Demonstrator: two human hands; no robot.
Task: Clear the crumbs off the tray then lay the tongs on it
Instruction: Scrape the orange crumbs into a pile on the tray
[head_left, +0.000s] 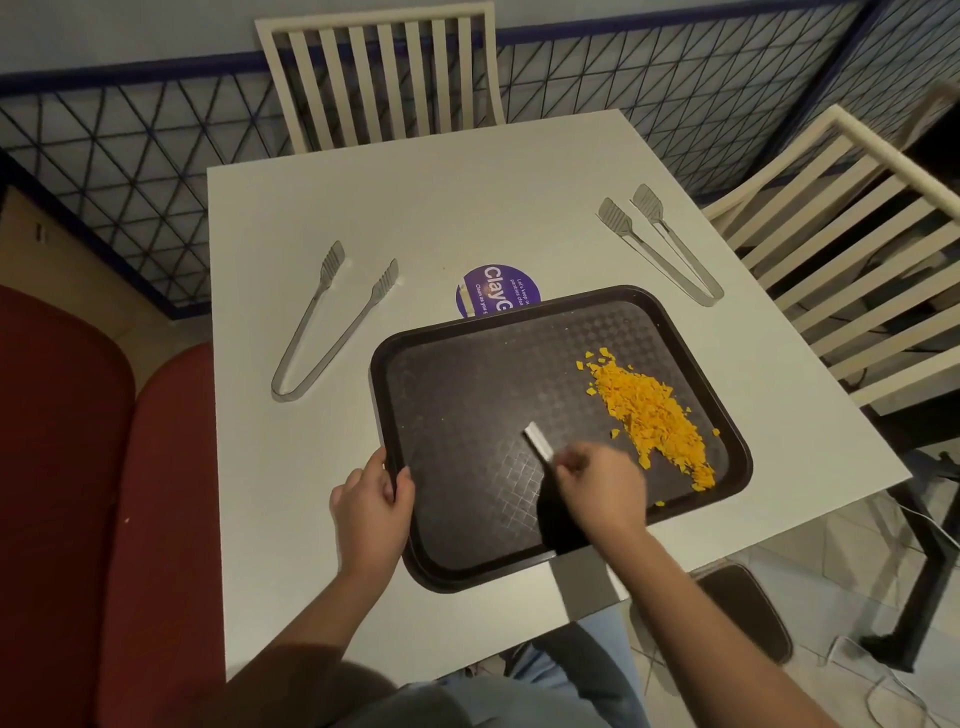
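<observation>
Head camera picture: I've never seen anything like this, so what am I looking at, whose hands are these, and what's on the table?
This one picture comes from a camera worn on a person's head, looking down at their own bare hands; there is no machine. On the white table sits a dark tray with orange crumbs heaped on its right side. The left hand grips the tray's left edge. The right hand holds a small white strip, blurred, over the tray. The left tongs and right tongs lie on the table, off the tray.
</observation>
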